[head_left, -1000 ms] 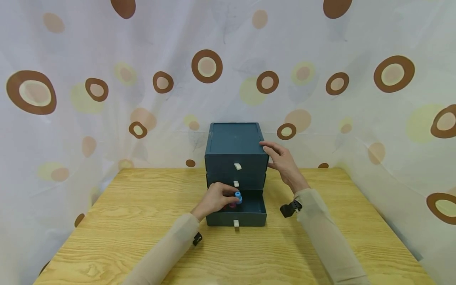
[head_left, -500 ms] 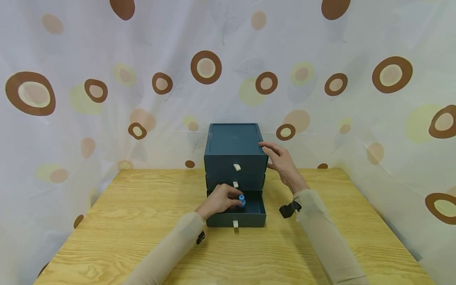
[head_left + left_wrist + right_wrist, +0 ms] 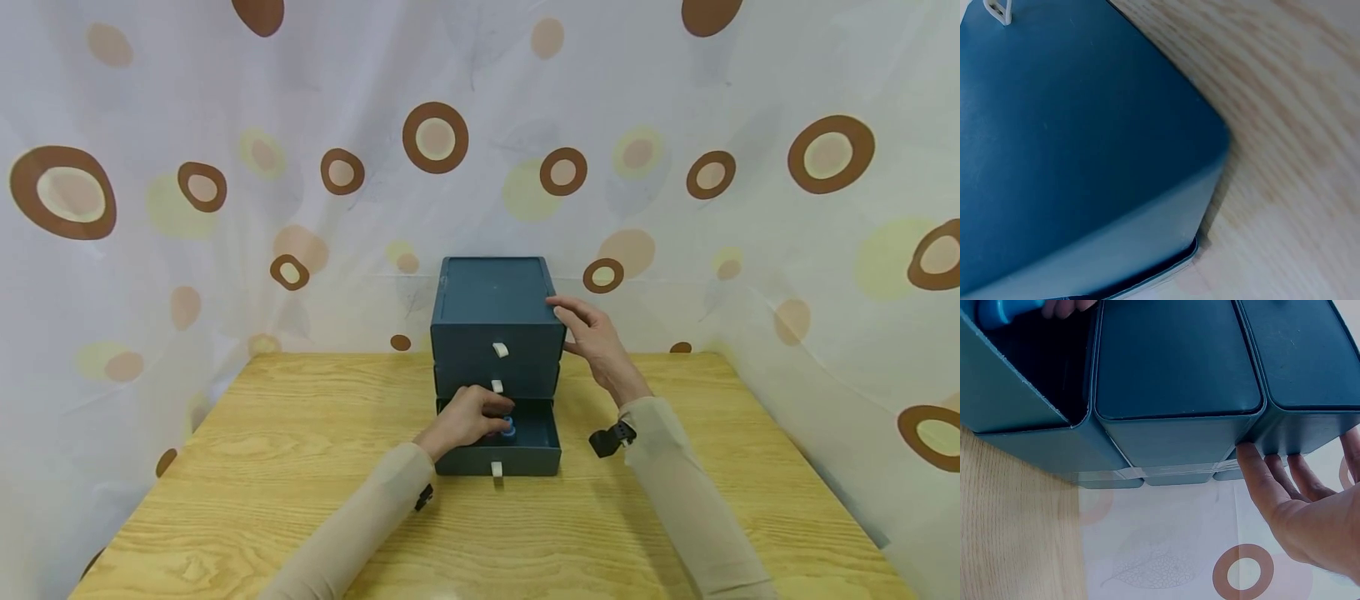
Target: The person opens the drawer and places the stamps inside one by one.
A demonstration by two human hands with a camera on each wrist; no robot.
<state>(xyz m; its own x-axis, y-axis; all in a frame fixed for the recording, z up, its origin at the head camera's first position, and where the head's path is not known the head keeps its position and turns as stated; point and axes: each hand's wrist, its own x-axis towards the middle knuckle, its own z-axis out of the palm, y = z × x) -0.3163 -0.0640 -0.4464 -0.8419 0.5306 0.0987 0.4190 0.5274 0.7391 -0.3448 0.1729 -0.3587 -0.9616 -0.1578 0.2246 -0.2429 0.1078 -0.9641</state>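
A dark blue desktop cabinet [image 3: 495,292] has its bottom drawer [image 3: 498,461] pulled out. My left hand [image 3: 465,417] reaches into that drawer, thumb and fingers bent just over a small light-blue stepped peg [image 3: 508,428]. In the right wrist view the blue peg [image 3: 1004,309] stands in the drawer, its narrow end close to my left fingertips [image 3: 1066,306]. Fingers and thumb look slightly parted above it. My right hand [image 3: 596,333] rests against the cabinet's right side, fingertips touching the wall and top edge. The left wrist view has no fingers, only the drawer front [image 3: 1085,125].
The upper two drawers [image 3: 468,343] are pushed in, with small white pull tabs [image 3: 500,351]. A wood-grain table [image 3: 315,467] carries the cabinet. Behind it hangs a pale curtain [image 3: 480,217] with brown ring patterns.
My left hand has moved right inside the drawer, and the blue peg has come down lower beneath the fingers. Red pieces glimpsed earlier are now mostly behind the hand. My right hand stays put.
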